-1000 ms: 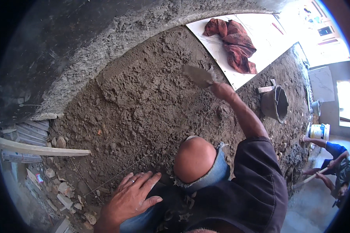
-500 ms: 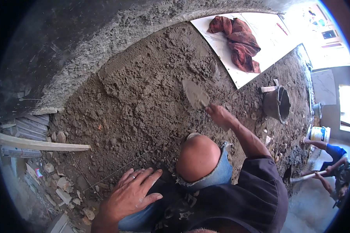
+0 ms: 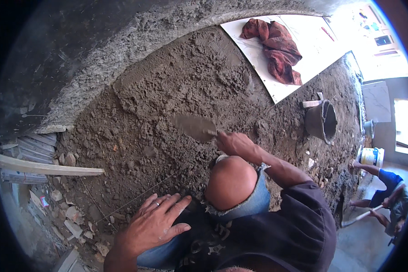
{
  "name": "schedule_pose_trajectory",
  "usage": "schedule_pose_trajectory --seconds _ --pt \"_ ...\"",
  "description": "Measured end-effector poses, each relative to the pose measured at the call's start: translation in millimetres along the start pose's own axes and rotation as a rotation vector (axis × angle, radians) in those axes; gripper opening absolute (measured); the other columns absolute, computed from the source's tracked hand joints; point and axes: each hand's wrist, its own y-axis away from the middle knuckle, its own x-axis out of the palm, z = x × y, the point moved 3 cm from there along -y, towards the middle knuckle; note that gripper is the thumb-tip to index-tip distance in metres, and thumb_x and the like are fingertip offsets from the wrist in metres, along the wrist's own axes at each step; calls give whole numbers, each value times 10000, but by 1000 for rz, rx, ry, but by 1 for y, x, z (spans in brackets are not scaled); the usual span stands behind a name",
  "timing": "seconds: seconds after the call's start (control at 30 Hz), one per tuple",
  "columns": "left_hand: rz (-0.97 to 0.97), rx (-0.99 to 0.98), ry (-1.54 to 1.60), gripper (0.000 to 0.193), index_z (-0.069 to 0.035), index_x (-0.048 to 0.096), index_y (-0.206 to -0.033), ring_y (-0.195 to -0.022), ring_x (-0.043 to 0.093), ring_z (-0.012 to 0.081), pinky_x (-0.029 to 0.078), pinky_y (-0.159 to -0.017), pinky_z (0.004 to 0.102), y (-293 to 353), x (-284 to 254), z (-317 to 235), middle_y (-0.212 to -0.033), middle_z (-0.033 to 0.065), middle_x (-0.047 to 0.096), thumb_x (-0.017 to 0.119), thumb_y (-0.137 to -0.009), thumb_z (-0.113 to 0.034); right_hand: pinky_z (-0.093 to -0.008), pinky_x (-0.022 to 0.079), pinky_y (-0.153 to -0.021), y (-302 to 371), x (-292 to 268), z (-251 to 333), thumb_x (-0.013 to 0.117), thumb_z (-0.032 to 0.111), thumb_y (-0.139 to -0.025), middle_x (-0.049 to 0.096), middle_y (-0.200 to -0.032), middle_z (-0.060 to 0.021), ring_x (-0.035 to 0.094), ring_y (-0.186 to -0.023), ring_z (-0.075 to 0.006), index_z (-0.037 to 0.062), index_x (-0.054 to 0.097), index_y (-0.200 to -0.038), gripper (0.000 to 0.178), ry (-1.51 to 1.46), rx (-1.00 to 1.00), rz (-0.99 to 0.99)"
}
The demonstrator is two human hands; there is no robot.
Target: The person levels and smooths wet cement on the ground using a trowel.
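Observation:
My right hand (image 3: 235, 144) is wrapped round the handle of a trowel (image 3: 192, 127), beside my bare right knee. The trowel's mortar-coated blade points left, low over the rough grey-brown mortar bed (image 3: 167, 90); whether it touches the mortar I cannot tell. My left hand (image 3: 161, 222), with a ring on one finger, rests on my left leg with its fingers stretched out and holds nothing. A thin string (image 3: 143, 195) runs across the mortar just beyond my left hand.
A white tile (image 3: 310, 50) with a crumpled dark red cloth (image 3: 279, 50) lies at the far right. A black bucket (image 3: 321, 121) stands nearer. Rubble and a wooden strip (image 3: 50, 168) lie left. At the right edge another person (image 3: 392, 195) holds a long-handled tool.
My right hand has moved left and a little nearer, and the trowel blade has swung to point left. My left hand stays in place. The other person's tool has shifted lower.

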Motion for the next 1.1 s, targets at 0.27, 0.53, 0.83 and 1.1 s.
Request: schedule_pose_trajectory --seconds 0.27,0.53,0.83,1.1 --pt "9 -21 54 660 -128 391 -1431 -1232 499 367 312 -1092 511 -2 3 3 -1338 194 514 512 -922 -530 -491 523 -571 -101 -18 -85 406 290 -961 652 -710 -199 657 -643 -365 2 557 -923 328 0 138 -206" --pt "4 -80 65 677 -134 399 -1429 -1239 500 368 329 -1078 515 -4 0 9 -1347 194 515 521 -909 -550 -425 578 -664 -74 -46 -197 400 181 -944 690 -875 -206 701 -795 -324 -7 676 -961 334 131 338 -137" --pt "5 -50 46 669 -127 410 -1421 -1222 513 370 336 -1071 518 0 -3 5 -1327 207 526 513 -914 -551 -500 534 -762 3 -22 -184 413 282 -966 654 -847 -291 675 -833 -403 -54 645 -855 423 -364 673 -169" --pt "22 -22 58 678 -113 416 -1411 -1211 519 364 336 -1072 517 -5 0 7 -1325 205 524 530 -904 -547 -527 486 -744 9 -27 -193 452 387 -955 634 -821 -291 638 -843 -441 -12 526 -962 406 -39 483 -185"
